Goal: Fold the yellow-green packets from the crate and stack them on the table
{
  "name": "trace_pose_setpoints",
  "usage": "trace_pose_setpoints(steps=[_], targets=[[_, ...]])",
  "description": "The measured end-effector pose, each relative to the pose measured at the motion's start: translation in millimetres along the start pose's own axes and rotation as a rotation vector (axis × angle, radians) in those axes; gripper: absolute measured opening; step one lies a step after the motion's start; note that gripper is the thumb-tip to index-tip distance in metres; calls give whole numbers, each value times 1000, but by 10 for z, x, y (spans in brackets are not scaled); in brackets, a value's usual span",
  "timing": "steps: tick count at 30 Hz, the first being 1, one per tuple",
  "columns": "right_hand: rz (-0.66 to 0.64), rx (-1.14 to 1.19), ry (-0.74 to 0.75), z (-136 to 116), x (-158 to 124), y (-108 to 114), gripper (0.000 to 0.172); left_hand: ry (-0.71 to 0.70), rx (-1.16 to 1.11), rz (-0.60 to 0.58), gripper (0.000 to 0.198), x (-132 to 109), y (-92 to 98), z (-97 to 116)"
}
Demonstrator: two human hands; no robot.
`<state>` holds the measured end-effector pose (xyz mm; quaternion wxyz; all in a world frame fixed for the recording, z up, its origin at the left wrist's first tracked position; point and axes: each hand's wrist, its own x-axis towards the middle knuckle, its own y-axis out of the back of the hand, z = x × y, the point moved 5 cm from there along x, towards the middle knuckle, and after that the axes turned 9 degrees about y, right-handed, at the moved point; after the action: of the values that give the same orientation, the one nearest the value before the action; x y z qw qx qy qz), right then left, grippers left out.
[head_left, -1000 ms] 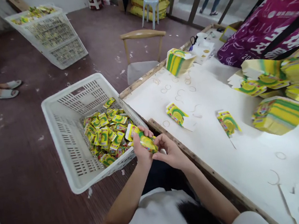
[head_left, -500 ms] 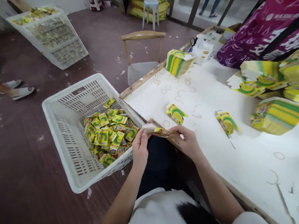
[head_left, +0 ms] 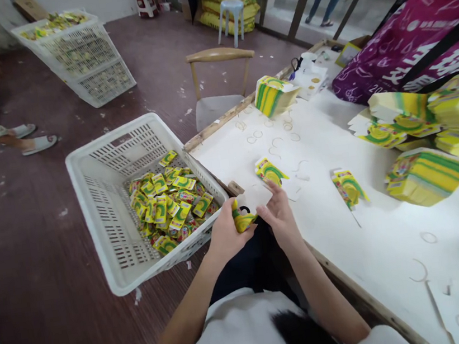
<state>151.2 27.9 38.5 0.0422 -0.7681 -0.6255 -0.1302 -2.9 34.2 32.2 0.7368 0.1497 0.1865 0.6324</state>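
1. The yellow-green carton blank (head_left: 243, 219) sits at the near edge of the counter (head_left: 348, 235), partly folded, held between both hands just beside the basket's rim.
2. The left hand (head_left: 227, 234) has its grip pinched on the blank's lower left side, thumb on top; the right hand (head_left: 276, 216) has its fingers pressed on the white flap at the blank's right side.
3. To fold it well, I judge the creases should be pressed along the printed score lines, with the left pinch kept firm so that the card does not twist and the flap is tucked square, not skewed.
4. Just left, the white basket (head_left: 89, 201) on the floor holds a heap of finished small boxes (head_left: 166, 203).
5. On the counter lie a flat blank (head_left: 271, 172) near the right hand, another blank (head_left: 349, 187) further right, and stacks of blanks (head_left: 428, 177) beyond; loose rubber bands (head_left: 256, 134) are scattered about.
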Motion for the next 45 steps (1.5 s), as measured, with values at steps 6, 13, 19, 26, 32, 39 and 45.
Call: trace_pose_setpoints(steps=[6,13,19,26,32,39,45], targets=[[-277,411,-429,133,-87,-264,47,-330,24,38,70,-88,-103,114],[-407,258,-171,68,-102,-180,64,-247,55,-95,55,-18,-98,81],[-470,-175,158,-38,-144,-186,53,-251,39,10,81,23,-161,-54],[-463,-308,157,56,-2,39,45,-81,126,-79,51,56,45,-126],[-766,-252,154,1,30,162,33,-99,160,-243,55,62,151,-47],[-534,-314,135,83,-7,67,37,-127,174,-126,54,112,175,-22],[-622,-143,49,97,61,86,28,-89,109,-160,55,115,251,-38]])
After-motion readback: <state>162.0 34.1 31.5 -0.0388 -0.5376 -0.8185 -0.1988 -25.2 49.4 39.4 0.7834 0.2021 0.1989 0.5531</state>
